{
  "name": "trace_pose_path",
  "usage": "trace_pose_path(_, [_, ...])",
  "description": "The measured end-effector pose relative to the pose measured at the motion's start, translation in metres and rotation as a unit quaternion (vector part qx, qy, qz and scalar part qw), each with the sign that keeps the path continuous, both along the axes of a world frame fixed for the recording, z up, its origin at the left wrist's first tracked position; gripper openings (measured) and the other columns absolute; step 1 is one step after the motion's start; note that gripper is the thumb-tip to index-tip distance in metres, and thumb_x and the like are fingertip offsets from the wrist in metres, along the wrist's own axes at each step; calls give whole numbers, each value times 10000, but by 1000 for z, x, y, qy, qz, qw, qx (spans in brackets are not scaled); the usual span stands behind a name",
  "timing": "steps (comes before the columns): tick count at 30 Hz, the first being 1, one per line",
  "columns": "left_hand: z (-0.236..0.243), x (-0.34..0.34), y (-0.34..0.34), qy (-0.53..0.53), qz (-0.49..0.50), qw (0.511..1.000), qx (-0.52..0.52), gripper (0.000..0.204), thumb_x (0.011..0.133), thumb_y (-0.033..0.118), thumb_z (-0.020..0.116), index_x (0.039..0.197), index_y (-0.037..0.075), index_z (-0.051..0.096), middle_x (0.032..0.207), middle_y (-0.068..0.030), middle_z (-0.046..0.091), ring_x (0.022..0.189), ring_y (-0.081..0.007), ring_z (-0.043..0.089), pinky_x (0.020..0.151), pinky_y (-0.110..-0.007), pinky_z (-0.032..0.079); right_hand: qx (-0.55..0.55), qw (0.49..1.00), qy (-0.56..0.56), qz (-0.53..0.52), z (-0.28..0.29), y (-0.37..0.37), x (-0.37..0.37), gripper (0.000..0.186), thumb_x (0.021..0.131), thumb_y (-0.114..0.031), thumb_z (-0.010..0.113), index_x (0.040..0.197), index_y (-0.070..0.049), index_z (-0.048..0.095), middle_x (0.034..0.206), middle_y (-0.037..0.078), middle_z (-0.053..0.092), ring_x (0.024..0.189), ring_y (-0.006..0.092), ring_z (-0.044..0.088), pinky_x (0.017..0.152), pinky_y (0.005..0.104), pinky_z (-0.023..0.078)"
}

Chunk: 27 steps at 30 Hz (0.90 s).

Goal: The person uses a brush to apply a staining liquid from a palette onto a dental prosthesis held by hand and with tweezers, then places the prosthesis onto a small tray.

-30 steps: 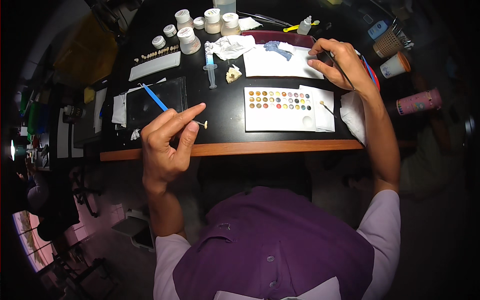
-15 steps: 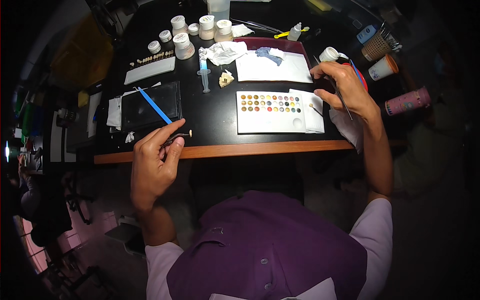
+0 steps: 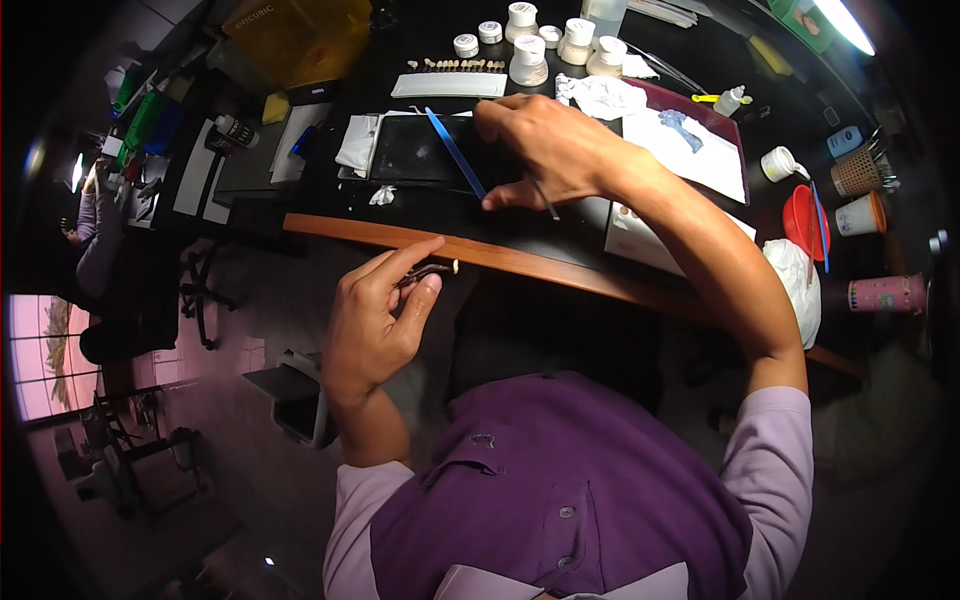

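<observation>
My left hand (image 3: 385,320) is in front of the table's edge, pinching a dark, slim holder (image 3: 425,272) with a small cream tooth-shaped piece (image 3: 456,267) at its tip. My right hand (image 3: 550,150) reaches across the table beside a black slab (image 3: 400,150), its thumb and fingers spread apart. A thin dark tool (image 3: 546,200) sticks out below its palm; the rest of it is hidden. A blue-handled tool (image 3: 455,150) lies slanted over the slab, its near end at my right thumb; whether they touch I cannot tell. My forearm partly covers a white palette (image 3: 640,240).
Several white-lidded jars (image 3: 528,62) and a row of shade tabs (image 3: 455,66) on a white holder stand at the back. A maroon tray (image 3: 690,100) bears white paper. On the right are a red dish (image 3: 800,222), cups and a pink can (image 3: 886,294). The wooden table edge (image 3: 500,255) runs near my left hand.
My right hand has swung left from beside the tray to the blue-handled tool. The view has shifted left, and my left hand still holds the tooth-shaped piece by its holder.
</observation>
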<state>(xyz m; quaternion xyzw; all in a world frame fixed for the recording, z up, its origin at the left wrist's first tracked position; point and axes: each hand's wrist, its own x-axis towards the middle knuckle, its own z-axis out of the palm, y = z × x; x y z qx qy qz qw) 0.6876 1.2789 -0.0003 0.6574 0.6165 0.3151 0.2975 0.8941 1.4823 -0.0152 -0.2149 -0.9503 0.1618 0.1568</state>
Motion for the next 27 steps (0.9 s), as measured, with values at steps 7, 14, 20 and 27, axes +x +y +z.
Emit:
trace_pose_path(7, [-15, -22, -17, -37, 58, 997, 25, 356, 935, 62, 647, 1285, 17, 691, 788, -14, 587, 630, -34, 445, 548, -213, 349, -21, 995, -87, -55, -2, -7, -25, 723, 634, -252, 965, 1116, 58, 524, 1114, 249, 645, 1054, 439, 662, 861, 470, 564])
trace_pose_path(14, [-18, -22, -9, -38, 37, 998, 42, 350, 933, 84, 659, 1275, 20, 697, 803, -34, 617, 630, -43, 449, 551, -221, 358, -52, 994, -79, -47, -6, 7, -24, 660, 627, -164, 953, 1094, 53, 540, 1092, 240, 649, 1048, 423, 659, 888, 449, 553])
trace_pose_path(20, [-17, -22, -8, -35, 35, 998, 38, 343, 934, 97, 663, 1268, 23, 699, 804, -41, 636, 619, -52, 440, 552, -229, 355, -62, 994, -85, -33, -2, 17, -20, 655, 627, -171, 952, 1089, 38, 538, 1024, 231, 647, 986, 412, 656, 844, 449, 535])
trace_pose_path(27, [-19, -24, -9, -31, 38, 998, 42, 339, 936, 99, 666, 1264, 22, 699, 799, -36, 628, 620, -52, 434, 551, -230, 348, -61, 992, -95, -57, 2, 16, -16, 687, 612, -231, 953, 1095, 36, 545, 969, 218, 636, 930, 380, 653, 830, 448, 525])
